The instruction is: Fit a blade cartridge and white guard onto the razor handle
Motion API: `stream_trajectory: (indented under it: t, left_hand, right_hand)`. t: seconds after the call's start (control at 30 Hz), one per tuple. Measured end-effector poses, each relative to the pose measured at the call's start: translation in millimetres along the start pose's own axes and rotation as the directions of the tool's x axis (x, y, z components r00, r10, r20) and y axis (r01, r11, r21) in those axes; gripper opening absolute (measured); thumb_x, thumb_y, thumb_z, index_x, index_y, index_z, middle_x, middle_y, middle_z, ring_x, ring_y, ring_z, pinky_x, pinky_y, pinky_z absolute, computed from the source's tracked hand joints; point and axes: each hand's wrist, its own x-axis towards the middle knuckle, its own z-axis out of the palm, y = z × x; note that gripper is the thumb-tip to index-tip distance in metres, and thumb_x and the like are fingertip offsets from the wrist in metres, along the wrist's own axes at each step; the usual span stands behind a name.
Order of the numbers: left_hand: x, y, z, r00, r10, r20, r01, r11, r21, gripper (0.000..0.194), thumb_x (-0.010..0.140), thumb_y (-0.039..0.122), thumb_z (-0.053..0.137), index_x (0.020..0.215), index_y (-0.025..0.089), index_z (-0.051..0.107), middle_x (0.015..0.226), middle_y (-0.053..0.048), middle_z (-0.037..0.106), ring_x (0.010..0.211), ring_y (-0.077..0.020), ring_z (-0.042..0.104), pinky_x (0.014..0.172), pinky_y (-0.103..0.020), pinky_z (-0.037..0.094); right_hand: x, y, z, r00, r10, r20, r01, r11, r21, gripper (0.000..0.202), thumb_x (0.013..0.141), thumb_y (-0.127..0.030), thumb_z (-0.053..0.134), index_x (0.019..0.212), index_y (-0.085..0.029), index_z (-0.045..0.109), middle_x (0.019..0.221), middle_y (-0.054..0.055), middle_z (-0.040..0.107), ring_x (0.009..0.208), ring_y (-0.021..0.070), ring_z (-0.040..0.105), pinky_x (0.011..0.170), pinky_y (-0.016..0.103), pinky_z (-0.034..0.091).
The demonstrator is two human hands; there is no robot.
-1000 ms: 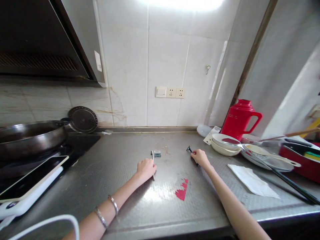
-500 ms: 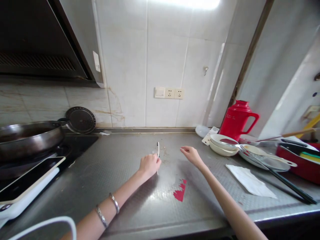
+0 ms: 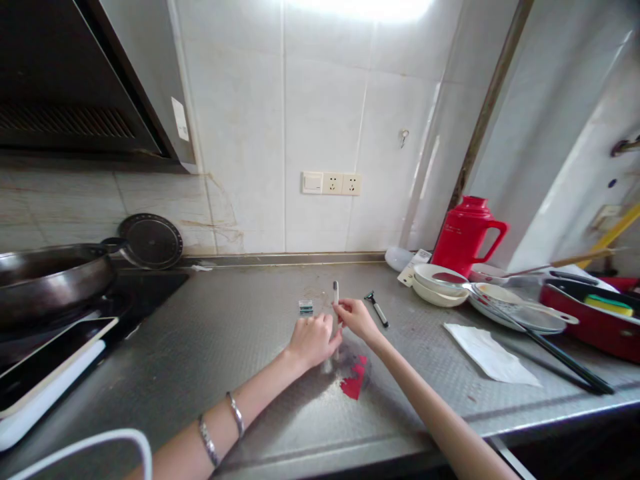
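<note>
My right hand [image 3: 354, 318] is closed in a pinch on a slim white stick with a dark tip [image 3: 336, 292], which stands upright above the counter. Right beside it, my left hand [image 3: 314, 341] has its fingers curled at the stick's lower part; whether they grip it is hidden. A black and silver razor [image 3: 377, 310] lies on the counter to the right of my right hand. Just beyond my left hand sits a small clear and teal piece [image 3: 305, 307]. A torn red patch [image 3: 355, 379] shows on the metal counter [image 3: 240, 333] nearer to me.
On the left are a pan [image 3: 55, 277], a stove and a phone [image 3: 50, 367] on a white stand, with a white cable in front. At right stand a red thermos [image 3: 463, 235], stacked bowls [image 3: 440, 295], a white napkin [image 3: 490, 353], black chopsticks and a red pot [image 3: 585, 327].
My right hand has moved left to the stick beside my left hand. The razor and the teal piece now show on the counter. The view has shifted slightly.
</note>
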Motion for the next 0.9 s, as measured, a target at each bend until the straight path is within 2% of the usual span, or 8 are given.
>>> stream_trajectory:
  t: [0.1,0.17,0.27,0.3,0.37,0.47,0.57,0.9]
  left_hand:
    - [9,-16,4.0,0.997,0.031,-0.07,-0.032,0.999,-0.004,0.028,0.087,0.037,0.033,0.091,0.018,0.054,0.094,-0.009,0.06,0.088,-0.0217,0.058,0.072,-0.031,0.044]
    - [18,-35,9.1,0.994,0.022,-0.11,-0.023,1.0,-0.007,0.023,0.085,0.034,0.037,0.092,0.018,0.053,0.099,-0.009,0.058,0.092,-0.0217,0.056,0.071,-0.03,0.044]
    - [29,-70,19.4,0.992,0.0,-0.124,-0.004,1.0,-0.031,0.024,0.081,0.03,0.043,0.1,0.018,0.051,0.106,-0.01,0.055,0.098,-0.0219,0.054,0.082,-0.033,0.042]
    - [32,-81,23.3,0.994,-0.005,-0.11,-0.001,0.999,-0.046,0.029,0.079,0.03,0.046,0.104,0.017,0.05,0.11,-0.01,0.054,0.101,-0.0226,0.052,0.086,-0.034,0.04]
    - [34,-100,31.3,0.997,-0.011,-0.071,0.005,0.996,-0.089,0.041,0.077,0.033,0.049,0.113,0.016,0.046,0.119,-0.012,0.051,0.109,-0.0248,0.048,0.092,-0.037,0.037]
    - [33,-117,42.9,0.999,-0.003,-0.036,-0.002,0.989,-0.151,0.051,0.076,0.035,0.049,0.122,0.014,0.04,0.128,-0.015,0.045,0.12,-0.0266,0.04,0.098,-0.04,0.032]
    - [32,-121,52.5,1.0,-0.008,-0.021,0.003,0.982,-0.19,0.051,0.078,0.035,0.047,0.124,0.014,0.038,0.13,-0.015,0.045,0.121,-0.026,0.04,0.1,-0.041,0.03]
    - [40,-124,65.3,0.999,0.028,-0.047,-0.039,0.969,-0.242,0.044,0.08,0.03,0.045,0.121,0.016,0.042,0.124,-0.013,0.051,0.116,-0.0248,0.045,0.097,-0.041,0.033]
  right_hand:
    - [11,7,-29,0.997,-0.017,-0.07,0.004,0.984,-0.175,0.033,0.078,-0.039,0.042,0.069,-0.014,0.061,0.052,-0.002,0.053,0.045,0.0096,0.049,0.042,0.019,0.035]
    - [18,15,-56,0.99,-0.028,-0.137,-0.023,0.934,-0.357,0.033,0.078,-0.037,0.04,0.063,-0.014,0.059,0.051,-0.002,0.051,0.049,0.0107,0.05,0.044,0.018,0.032]
    - [25,32,-95,0.98,0.018,-0.197,-0.147,0.735,-0.662,0.032,0.079,-0.03,0.037,0.06,-0.015,0.058,0.056,0.001,0.057,0.058,0.0132,0.054,0.048,0.019,0.031]
    - [25,38,-105,0.981,0.061,-0.182,-0.177,0.66,-0.731,0.031,0.08,-0.027,0.036,0.062,-0.015,0.059,0.06,0.003,0.06,0.06,0.014,0.056,0.05,0.02,0.032]
    - [25,51,-119,0.977,0.119,-0.174,-0.211,0.591,-0.779,0.029,0.08,-0.023,0.038,0.065,-0.014,0.061,0.066,0.008,0.064,0.065,0.0166,0.059,0.054,0.021,0.034]
    - [20,65,-125,0.972,0.175,-0.157,-0.229,0.551,-0.802,0.027,0.08,-0.022,0.04,0.07,-0.013,0.063,0.076,0.014,0.067,0.072,0.0204,0.063,0.059,0.023,0.037]
    - [18,71,-123,0.966,0.22,-0.133,-0.231,0.515,-0.826,0.028,0.081,-0.024,0.039,0.076,-0.012,0.064,0.084,0.018,0.067,0.078,0.023,0.064,0.062,0.025,0.039]
    - [22,63,-116,0.952,0.287,-0.106,-0.226,0.426,-0.876,0.032,0.081,-0.027,0.039,0.088,-0.013,0.066,0.096,0.019,0.065,0.088,0.0276,0.062,0.066,0.032,0.044]
